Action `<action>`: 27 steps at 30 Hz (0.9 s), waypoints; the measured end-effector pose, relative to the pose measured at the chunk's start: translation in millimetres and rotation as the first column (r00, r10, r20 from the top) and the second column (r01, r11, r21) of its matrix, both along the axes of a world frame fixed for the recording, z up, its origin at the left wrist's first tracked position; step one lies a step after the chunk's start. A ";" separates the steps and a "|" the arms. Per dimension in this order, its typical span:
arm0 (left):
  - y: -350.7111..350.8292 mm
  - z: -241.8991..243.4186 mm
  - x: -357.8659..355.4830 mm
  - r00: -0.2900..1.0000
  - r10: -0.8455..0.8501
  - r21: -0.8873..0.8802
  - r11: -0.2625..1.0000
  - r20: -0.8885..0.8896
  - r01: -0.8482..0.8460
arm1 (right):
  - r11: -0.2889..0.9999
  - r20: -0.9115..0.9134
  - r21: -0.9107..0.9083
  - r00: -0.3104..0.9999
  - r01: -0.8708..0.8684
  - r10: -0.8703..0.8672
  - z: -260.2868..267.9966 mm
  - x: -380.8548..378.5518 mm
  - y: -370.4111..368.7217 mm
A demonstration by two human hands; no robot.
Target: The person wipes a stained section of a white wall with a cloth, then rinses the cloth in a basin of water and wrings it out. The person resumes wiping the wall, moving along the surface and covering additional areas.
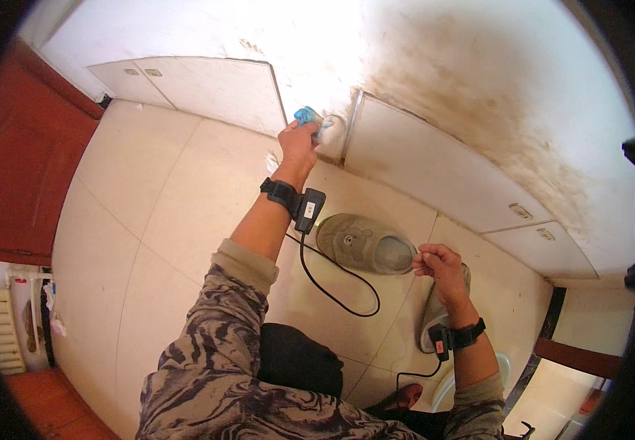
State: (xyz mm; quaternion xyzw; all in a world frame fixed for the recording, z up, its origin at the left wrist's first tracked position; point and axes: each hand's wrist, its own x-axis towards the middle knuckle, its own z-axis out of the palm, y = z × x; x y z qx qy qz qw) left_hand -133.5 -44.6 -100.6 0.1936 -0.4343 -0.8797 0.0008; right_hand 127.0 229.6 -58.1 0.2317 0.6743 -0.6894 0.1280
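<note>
At the foot of the wall, my left hand [298, 144] grips a crumpled blue-and-white cloth [307, 115], partly hidden by the fingers. The cloth is at a narrow gap between two pale wall panels. My right hand [441, 269] has thumb and fingers drawn together by the heel end of a grey slipper [345, 242] with a bear face on it. Whether the fingertips touch that slipper is unclear. A second grey slipper [433, 316] lies partly hidden beneath my right hand and wrist.
Brown stains mark the white wall [493, 82] above the right panel [416, 159]. The left panel [218, 88] has small recessed handles. Black cables [345, 311] hang from both wrist devices. A red door [25, 154] is at left, a pale curved plastic rim [444, 390] near my right forearm.
</note>
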 end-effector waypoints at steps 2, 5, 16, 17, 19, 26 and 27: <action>0.0 25.2 1.2 0.997 -0.006 -0.010 1.000 -0.082 0.005 | 1.000 -0.021 -0.018 1.000 -0.014 0.014 2.8 -0.3 -1.4; 3.0 57.5 3.4 0.993 0.009 -0.006 1.000 -0.121 -0.010 | 0.999 -0.038 -0.025 0.999 -0.024 0.023 6.2 -0.4 -2.3; -32.4 74.8 9.5 0.962 -0.080 -0.093 0.994 -0.260 0.058 | 0.999 -0.128 -0.032 0.991 -0.034 0.030 13.8 -9.9 -4.7; -39.1 64.5 14.4 0.977 -0.055 -0.113 0.993 -0.208 0.032 | 0.999 -0.127 -0.038 0.992 -0.026 0.021 13.5 -10.1 -4.0; -50.0 37.1 25.5 0.996 0.000 -0.155 0.988 -0.091 -0.014 | 0.999 -0.119 -0.040 0.993 -0.021 0.016 11.8 -9.7 -3.2; -70.8 -56.9 32.4 0.991 0.053 -0.319 0.948 0.119 -0.012 | 0.998 -0.068 -0.040 0.996 -0.055 0.052 -0.7 -8.8 -7.3; -71.6 -65.2 28.6 0.991 0.069 -0.331 0.943 0.112 -0.029 | 0.998 -0.051 -0.048 0.998 -0.046 0.043 -2.2 -9.1 -7.3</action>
